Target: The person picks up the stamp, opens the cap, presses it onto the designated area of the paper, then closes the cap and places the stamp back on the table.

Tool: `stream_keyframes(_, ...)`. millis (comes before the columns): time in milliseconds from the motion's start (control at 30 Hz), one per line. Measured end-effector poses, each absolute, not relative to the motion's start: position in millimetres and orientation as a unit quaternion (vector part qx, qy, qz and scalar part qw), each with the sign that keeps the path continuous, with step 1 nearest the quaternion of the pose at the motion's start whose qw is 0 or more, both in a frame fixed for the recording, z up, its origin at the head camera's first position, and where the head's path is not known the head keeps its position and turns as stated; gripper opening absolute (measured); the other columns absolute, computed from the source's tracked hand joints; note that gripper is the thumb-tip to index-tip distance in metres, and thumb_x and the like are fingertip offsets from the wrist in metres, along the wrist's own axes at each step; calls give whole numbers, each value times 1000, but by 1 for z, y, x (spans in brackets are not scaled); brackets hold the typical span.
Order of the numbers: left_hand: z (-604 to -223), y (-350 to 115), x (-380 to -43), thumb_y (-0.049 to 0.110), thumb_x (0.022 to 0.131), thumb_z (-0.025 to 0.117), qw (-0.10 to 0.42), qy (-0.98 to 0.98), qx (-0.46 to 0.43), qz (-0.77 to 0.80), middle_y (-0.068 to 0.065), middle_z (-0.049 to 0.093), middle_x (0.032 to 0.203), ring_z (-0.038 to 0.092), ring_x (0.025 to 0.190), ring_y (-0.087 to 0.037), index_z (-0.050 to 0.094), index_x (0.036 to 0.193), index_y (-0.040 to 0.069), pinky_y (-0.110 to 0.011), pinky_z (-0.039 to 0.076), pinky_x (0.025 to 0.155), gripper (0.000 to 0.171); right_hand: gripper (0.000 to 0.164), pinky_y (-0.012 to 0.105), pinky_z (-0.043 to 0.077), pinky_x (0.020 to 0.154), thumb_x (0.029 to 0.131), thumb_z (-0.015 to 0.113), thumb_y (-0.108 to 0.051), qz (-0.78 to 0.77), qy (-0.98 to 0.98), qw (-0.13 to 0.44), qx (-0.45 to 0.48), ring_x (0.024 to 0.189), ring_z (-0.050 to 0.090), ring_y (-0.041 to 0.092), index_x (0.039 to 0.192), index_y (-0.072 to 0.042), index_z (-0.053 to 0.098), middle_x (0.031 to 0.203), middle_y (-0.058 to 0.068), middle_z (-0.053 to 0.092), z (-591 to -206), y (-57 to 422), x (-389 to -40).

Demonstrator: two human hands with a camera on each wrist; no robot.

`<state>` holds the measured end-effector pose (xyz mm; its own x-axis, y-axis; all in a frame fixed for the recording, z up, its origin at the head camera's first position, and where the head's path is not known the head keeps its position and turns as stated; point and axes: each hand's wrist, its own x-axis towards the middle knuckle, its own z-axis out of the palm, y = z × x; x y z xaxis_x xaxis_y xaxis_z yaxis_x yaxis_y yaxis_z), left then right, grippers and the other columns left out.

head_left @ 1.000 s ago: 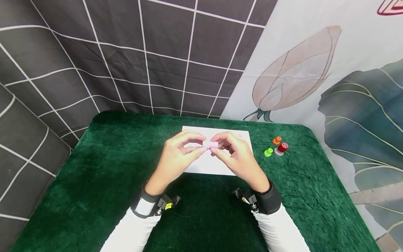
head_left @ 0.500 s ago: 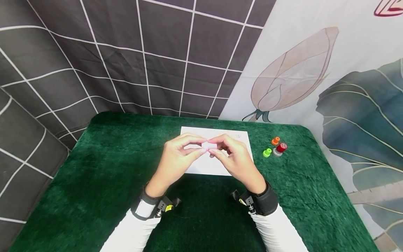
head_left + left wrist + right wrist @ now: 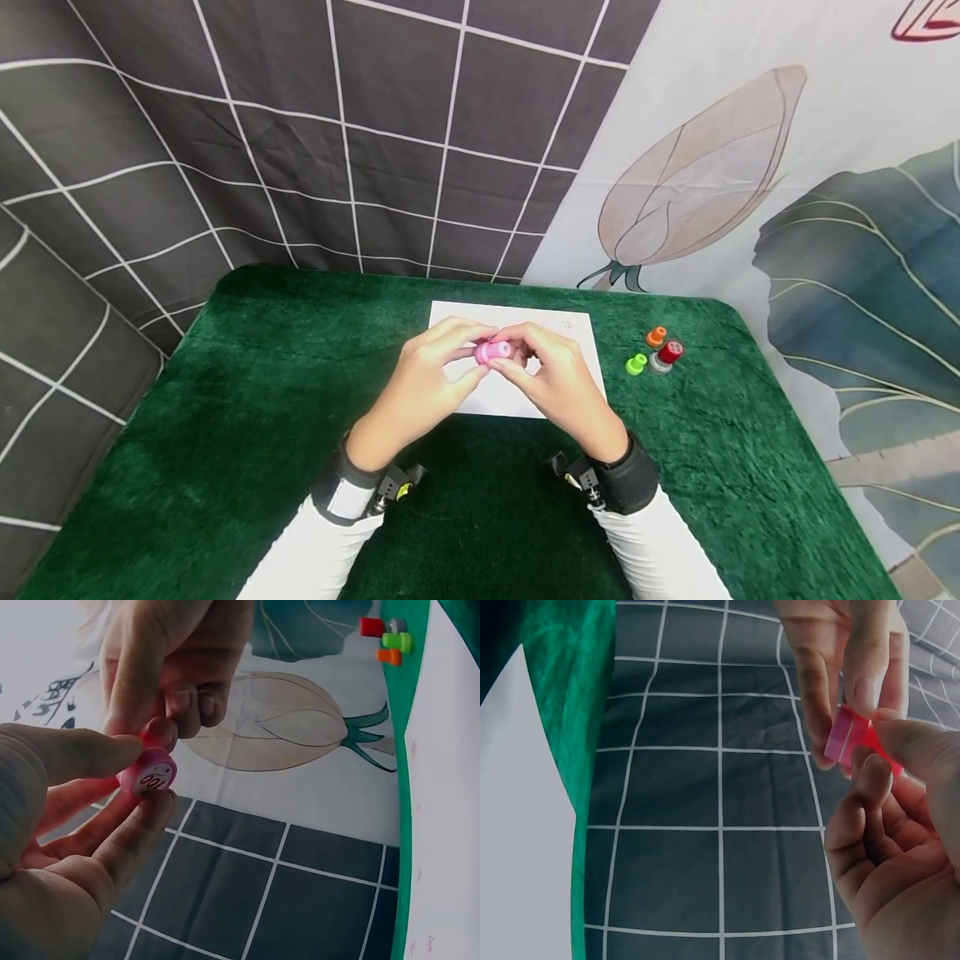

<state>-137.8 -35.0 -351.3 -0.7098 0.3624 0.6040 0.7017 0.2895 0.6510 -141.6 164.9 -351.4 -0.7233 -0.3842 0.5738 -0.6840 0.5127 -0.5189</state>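
A small pink stamp [image 3: 492,352] is between both hands, above the white paper [image 3: 498,396]. My left hand [image 3: 427,371] pinches its wider end between thumb and fingers. From the right, my right hand [image 3: 558,375] pinches the narrower end with thumb and forefinger. In the left wrist view the round face of the stamp [image 3: 154,778] shows a "100" and points toward the camera. The right wrist view shows the side of the pink stamp [image 3: 845,735], partly covered by fingertips of both hands.
Right of the paper stand an orange stamp [image 3: 656,336], a light green stamp [image 3: 636,364] and a red piece with a grey base [image 3: 666,357]. Small reddish marks [image 3: 567,325] lie near the paper's far right corner. Green cloth [image 3: 300,375] covers the table.
The pink stamp has turned in the fingers: it looked whitish before, and its pink body and narrow end now show. The left fingers have shifted slightly along it. The other stamps stay put.
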Motion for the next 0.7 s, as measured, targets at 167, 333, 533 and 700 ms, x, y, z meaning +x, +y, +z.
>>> stream_keyframes(167, -353, -31, -136, 6, 81, 76, 192, -806, -327, -455, -11, 68, 112, 64, 103, -17, 66, 122, 5, -36, 59, 87, 42, 28, 31, 50, 54, 81, 78, -22, 384, -852, 199, 295, 69, 52, 10, 104, -10, 69, 77, -1, 61, -354, 163, -141)
stream_keyframes(333, -354, -29, -136, 5, 80, 77, 206, -824, -310, -428, -13, 70, 111, 66, 100, -17, 66, 122, 3, -33, 59, 88, 43, 28, 32, 53, 54, 81, 79, -23, 382, -855, 200, 289, 68, 53, 9, 103, -9, 70, 76, 0, 63, -355, 158, -141)
stream_keyframes(533, -354, -32, -139, 5, 80, 78, 218, -841, -288, -403, -14, 73, 107, 68, 99, -21, 70, 115, 2, -36, 59, 87, 36, 28, 34, 59, 60, 84, 76, -21, 389, -851, 191, 297, 71, 61, 7, 108, -8, 70, 81, 1, 70, -353, 159, -142)
stream_keyframes(700, -358, -39, -146, 8, 79, 79, 216, -852, -260, -401, -12, 74, 103, 69, 97, -20, 74, 106, 4, -37, 59, 87, 27, 27, 35, 59, 67, 87, 72, -17, 395, -852, 187, 289, 74, 62, 7, 112, -7, 67, 85, 1, 71, -350, 166, -143)
